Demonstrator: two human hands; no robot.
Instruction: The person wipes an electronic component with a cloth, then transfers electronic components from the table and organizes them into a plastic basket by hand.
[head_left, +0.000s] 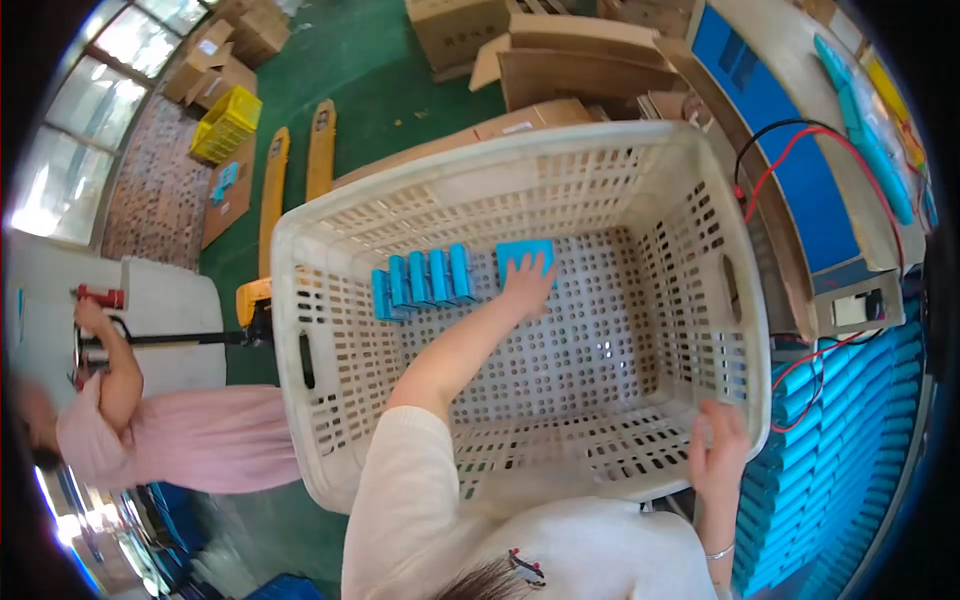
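A large cream plastic crate [512, 488] with slotted walls stands in front of me. Inside, my left hand [528, 287] has its fingers over a blue rectangular block [512, 252] near the far wall. To the left of that hand, several matching blue blocks [420, 278] stand upright in a row on the perforated floor. My right hand [718, 447] is at the near right corner of the crate, its fingers loosely bent and apart, with nothing visible in them. Whether it touches the rim, I cannot tell.
Stacked blue cylindrical packs [835, 450] fill the right side, below a blue-and-beige machine [775, 140] with red and black wires. Cardboard boxes [585, 75] lie beyond the crate. Left are yellow pallet-jack forks [272, 200], a yellow basket [226, 125] and a person in pink [205, 437] gripping a handle.
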